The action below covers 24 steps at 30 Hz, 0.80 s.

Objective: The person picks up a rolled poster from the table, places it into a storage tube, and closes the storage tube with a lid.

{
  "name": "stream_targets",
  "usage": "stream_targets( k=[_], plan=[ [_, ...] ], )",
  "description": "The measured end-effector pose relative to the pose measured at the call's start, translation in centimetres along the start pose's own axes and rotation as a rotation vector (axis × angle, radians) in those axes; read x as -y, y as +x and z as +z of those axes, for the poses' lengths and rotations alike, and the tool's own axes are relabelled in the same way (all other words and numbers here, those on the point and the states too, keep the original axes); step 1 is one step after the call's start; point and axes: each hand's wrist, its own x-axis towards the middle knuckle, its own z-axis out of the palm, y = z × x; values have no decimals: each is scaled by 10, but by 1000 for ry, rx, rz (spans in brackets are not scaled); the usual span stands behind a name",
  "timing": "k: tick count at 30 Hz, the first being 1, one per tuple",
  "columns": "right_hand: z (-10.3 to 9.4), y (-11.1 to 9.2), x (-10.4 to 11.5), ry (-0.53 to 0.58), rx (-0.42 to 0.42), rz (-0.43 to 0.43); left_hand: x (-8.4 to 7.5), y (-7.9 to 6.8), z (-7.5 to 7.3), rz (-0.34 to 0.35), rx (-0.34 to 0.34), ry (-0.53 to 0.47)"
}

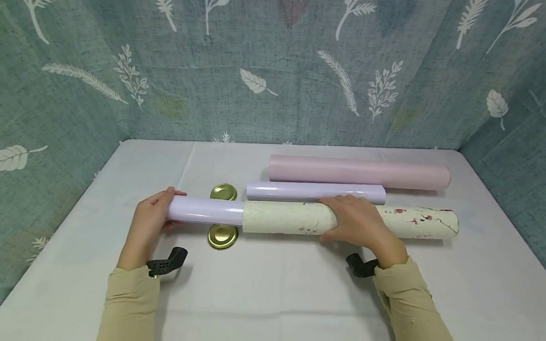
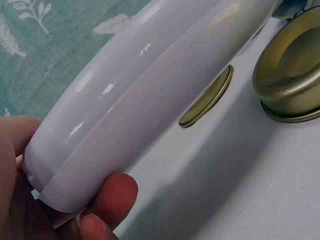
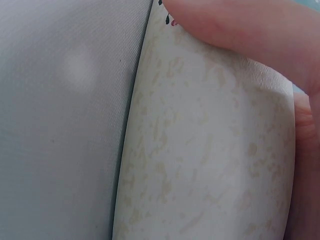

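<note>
Presently, our left hand (image 1: 154, 211) grips the nearer of two glossy lilac tubes (image 1: 206, 210); our right hand (image 1: 355, 220), one floral cream roll (image 1: 282, 217).

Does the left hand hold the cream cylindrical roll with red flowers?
No: the left hand holds the nearer glossy lilac cylindrical roll by its left end.

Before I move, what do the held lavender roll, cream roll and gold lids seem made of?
Lavender roll: probably plastic film or coated paper, glossy, given its sharp highlights. Cream roll: likely printed paper or vinyl, flatter sheen, soft highlights. Gold lids: apparently metal, shiny, with rolled rims.
</note>
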Motion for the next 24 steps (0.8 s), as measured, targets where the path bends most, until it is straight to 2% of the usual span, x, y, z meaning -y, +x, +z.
stream_targets(
  k=[2,10,15,19,24],
  plan=[
    [-1,0,0,1,1,-2,1,2,1,0,0,-1],
    [0,1,0,7,7,-3,2,5,4,16,94,69],
    [0,4,1,10,10,-3,0,7,3,-14,66,112],
    [-1,4,0,5,16,3,0,8,3,-51,73,123],
    [-1,0,-3,0,21,10,1,7,7,-59,153,120]
  ],
)
